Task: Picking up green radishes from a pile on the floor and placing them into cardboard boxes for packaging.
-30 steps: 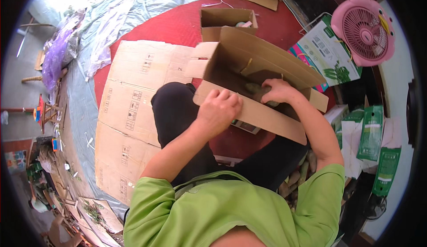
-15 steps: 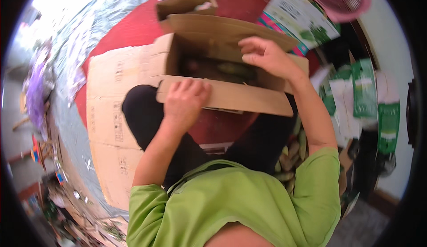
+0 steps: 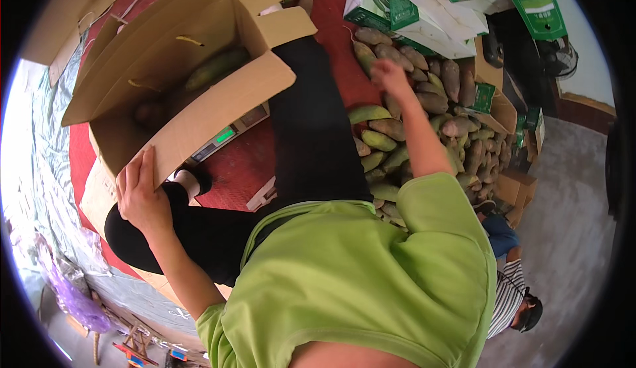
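My left hand (image 3: pixel 142 196) grips the near flap (image 3: pixel 218 113) of an open cardboard box (image 3: pixel 255 27), its fingers over the edge at the left corner. Inside the box lie a long green radish (image 3: pixel 217 68) and a darker rounded one, partly in shadow. A scale with a lit green display (image 3: pixel 225 135) shows under the box. Over at the right, my right hand (image 3: pixel 391 76) is at the pile of radishes (image 3: pixel 434 103), beside a green radish (image 3: pixel 364 56). Its fingers are bent and blurred, so whether they hold anything does not show.
Green and white packages (image 3: pixel 457 10) lie behind the pile. Small cardboard cartons (image 3: pixel 513 189) stand to its right. A person in a striped top (image 3: pixel 507 295) is at the lower right. Red sheeting (image 3: pixel 242 179) covers the floor under the box; purple plastic (image 3: pixel 76 302) lies lower left.
My view has swung to the right, bringing the radish pile into sight. My right hand has left the box for the pile, while my left stays at the near flap.
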A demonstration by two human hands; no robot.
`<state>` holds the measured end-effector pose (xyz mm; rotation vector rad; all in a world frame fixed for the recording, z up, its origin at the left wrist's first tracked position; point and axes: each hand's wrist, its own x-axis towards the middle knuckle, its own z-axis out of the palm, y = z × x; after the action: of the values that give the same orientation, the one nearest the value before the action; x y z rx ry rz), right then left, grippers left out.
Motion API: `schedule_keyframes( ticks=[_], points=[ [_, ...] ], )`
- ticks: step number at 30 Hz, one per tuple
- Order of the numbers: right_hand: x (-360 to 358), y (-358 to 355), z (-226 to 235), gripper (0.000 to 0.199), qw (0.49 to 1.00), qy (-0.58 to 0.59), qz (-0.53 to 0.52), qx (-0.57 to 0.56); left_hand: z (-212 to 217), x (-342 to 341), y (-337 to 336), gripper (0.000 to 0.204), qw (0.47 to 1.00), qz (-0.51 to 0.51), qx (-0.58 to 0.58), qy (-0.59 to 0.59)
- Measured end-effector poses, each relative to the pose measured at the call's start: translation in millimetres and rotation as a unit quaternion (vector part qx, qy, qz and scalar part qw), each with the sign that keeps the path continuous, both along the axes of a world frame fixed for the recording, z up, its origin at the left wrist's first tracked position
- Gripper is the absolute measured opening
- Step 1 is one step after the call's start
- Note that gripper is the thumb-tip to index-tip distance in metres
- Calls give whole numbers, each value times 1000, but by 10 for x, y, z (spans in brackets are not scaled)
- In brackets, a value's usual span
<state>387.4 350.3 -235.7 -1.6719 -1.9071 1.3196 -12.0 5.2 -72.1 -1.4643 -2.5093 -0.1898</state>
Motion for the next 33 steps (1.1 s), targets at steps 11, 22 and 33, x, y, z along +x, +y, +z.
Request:
schedule_keyframes(
  ticks=[11,22,33],
  points=[
    [1198,-1357,-1985,38,887,-348,295,73,-14,-8,-3,51,1000,0,6,11],
    [266,-1473,-1723,71,859,-401,319,-15,49,3,37,46,998,-24,43,37],
    [564,-1454,-1966,71,899,-364,242,31,69,-43,-16,43,998,-24,42,31]
  ],
)
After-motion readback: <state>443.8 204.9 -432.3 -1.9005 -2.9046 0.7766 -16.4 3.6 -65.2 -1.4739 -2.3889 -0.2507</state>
